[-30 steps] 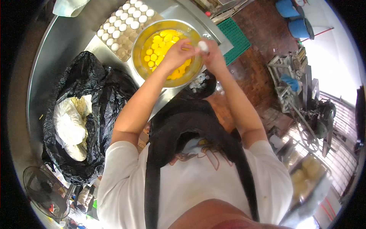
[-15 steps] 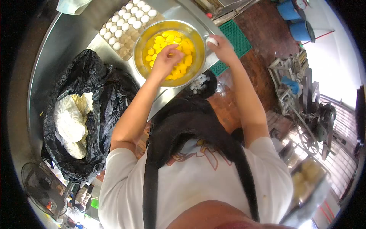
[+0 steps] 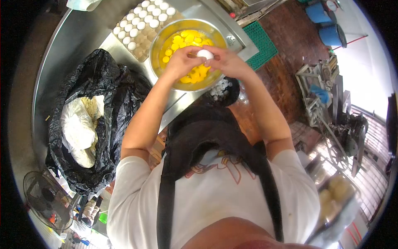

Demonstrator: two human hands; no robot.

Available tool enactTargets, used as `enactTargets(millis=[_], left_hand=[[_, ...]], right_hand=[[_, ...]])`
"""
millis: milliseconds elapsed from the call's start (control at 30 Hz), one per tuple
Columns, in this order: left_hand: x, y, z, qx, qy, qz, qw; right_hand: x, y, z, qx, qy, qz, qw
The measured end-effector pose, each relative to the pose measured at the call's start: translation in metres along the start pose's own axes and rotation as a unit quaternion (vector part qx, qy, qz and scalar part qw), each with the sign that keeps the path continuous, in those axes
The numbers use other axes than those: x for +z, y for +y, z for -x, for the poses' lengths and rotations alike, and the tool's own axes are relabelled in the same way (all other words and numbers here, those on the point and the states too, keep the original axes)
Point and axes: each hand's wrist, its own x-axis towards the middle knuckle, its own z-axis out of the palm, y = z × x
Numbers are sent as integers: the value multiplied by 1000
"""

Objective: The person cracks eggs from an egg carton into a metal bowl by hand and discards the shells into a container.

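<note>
While hands hold it, egg lies crosswise; tip unclear.

This looks like a work kitchen, maybe a bakery, and not a home one. The tabletop is big and made of shiny metal. On it are a tray of many white eggs and a wide metal bowl full of yolks. There are big blue tubs, a machine with a wheel, and a red-brown floor.

Narrow gap between bowl and black bag, egg carton at one end
</note>
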Motion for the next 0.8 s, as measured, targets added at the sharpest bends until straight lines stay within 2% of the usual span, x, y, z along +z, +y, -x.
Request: enactTargets(millis=[100,200,300,400,500,600,700,800], left_hand=[[3,-3,1,24,18,-26,999],[4,4,6,9,34,-75,997],[11,-1,8,96,91,-137,982],[13,-1,10,84,107,-154,979],[14,-4,11,123,146,-194,962],[14,-11,8,119,156,-190,962],[9,-14,5,144,154,-203,956],[9,-5,5,113,152,-167,968]], right_hand=[[7,1,-2,6,18,25,1000],[13,0,-6,26,33,66,997],[22,17,-14,-73,99,144,982],[35,48,-31,-118,133,101,979],[37,50,-32,-133,148,149,969],[36,38,-28,-125,137,169,968],[34,29,-24,-217,171,258,926],[32,16,-19,-199,154,287,924]])
